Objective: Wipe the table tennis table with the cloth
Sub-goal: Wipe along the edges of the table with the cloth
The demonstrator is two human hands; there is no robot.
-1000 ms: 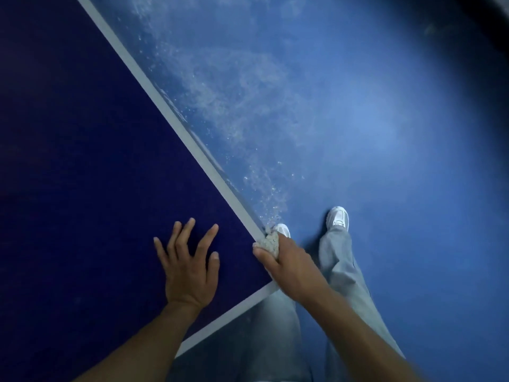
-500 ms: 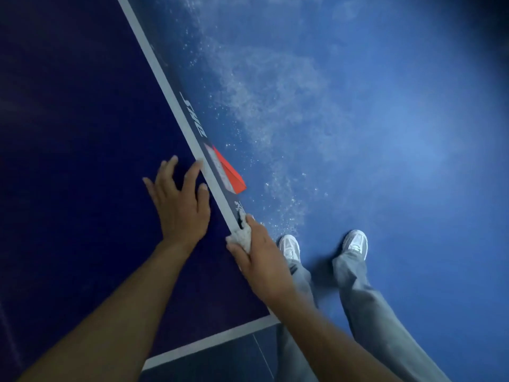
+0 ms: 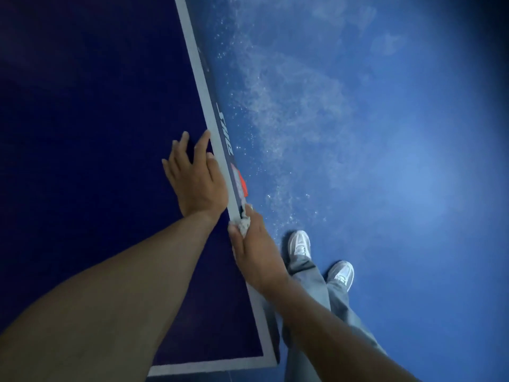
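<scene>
The dark blue table tennis table (image 3: 91, 139) fills the left half, with a white line along its side edge and near end. My right hand (image 3: 256, 252) is closed around a small crumpled white cloth (image 3: 243, 224) and presses it against the table's side edge, just below a red and white label. My left hand (image 3: 194, 177) rests flat on the tabletop beside that edge, fingers spread, holding nothing. Most of the cloth is hidden inside my fist.
The blue floor (image 3: 385, 161) lies to the right of the table, with a pale dusty smear (image 3: 275, 100) running along it. My grey trouser legs and white shoes (image 3: 300, 244) stand close to the table's corner (image 3: 271, 359).
My right hand has slid the cloth along the side edge, away from the corner. My left hand has moved forward over the tabletop and closer to the edge. The view has swung left.
</scene>
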